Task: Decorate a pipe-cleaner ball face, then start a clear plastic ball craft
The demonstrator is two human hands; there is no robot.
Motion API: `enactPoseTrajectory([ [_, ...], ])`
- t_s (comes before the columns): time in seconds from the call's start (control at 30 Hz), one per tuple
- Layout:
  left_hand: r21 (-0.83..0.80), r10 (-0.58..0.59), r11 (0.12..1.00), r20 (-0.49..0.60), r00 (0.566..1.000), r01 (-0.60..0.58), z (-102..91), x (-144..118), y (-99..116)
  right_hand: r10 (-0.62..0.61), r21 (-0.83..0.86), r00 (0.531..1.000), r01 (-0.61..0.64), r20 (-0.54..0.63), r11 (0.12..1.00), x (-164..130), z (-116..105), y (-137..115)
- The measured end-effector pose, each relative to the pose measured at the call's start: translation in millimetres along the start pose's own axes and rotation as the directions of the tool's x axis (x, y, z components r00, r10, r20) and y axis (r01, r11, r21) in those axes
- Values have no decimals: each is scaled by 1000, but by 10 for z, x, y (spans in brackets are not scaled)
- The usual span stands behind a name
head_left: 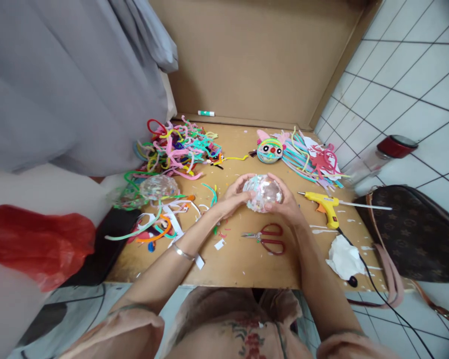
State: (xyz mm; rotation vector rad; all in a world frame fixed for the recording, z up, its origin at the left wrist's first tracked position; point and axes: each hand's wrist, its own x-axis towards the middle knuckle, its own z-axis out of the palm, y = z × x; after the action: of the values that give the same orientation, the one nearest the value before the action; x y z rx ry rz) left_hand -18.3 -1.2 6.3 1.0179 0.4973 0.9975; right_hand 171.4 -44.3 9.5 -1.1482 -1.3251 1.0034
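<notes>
Over the littered counter (232, 264), both hands (235, 198) (287, 203) close around a clear ball (262, 193); gentle, even pressure suits it.

Peach sleeves (silver bangle (182, 253)).

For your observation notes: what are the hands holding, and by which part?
Both hands, left and right, cup a clear ball by its opposite sides.
</notes>
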Motion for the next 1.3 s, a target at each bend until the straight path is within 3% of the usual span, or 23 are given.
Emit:
enactPoseTrajectory([
  [0.1,-87,8,996,-46,999,-12,5,-54,-76,27,-48,1000,-26,16,999,8,23,-28],
  [0.27,-84,47,995,-65,997,-53,-23,-110,-149,47,95,996,-54,77,994,-37,126,-49],
  [0.47,-91,30,995,-40,999,-33,-39,-124,-209,51,23,996,-52,67,998,-69,146,2],
  [0.93,39,28,999,-57,998,-26,-98,-121,-217,3,-25,999,-2,33,1000,-82,215,-27],
  [1.3,-25,-10,1000,-5,1000,10,-97,-131,-137,-67,-45,995,71,69,996,-77,188,-13],
])
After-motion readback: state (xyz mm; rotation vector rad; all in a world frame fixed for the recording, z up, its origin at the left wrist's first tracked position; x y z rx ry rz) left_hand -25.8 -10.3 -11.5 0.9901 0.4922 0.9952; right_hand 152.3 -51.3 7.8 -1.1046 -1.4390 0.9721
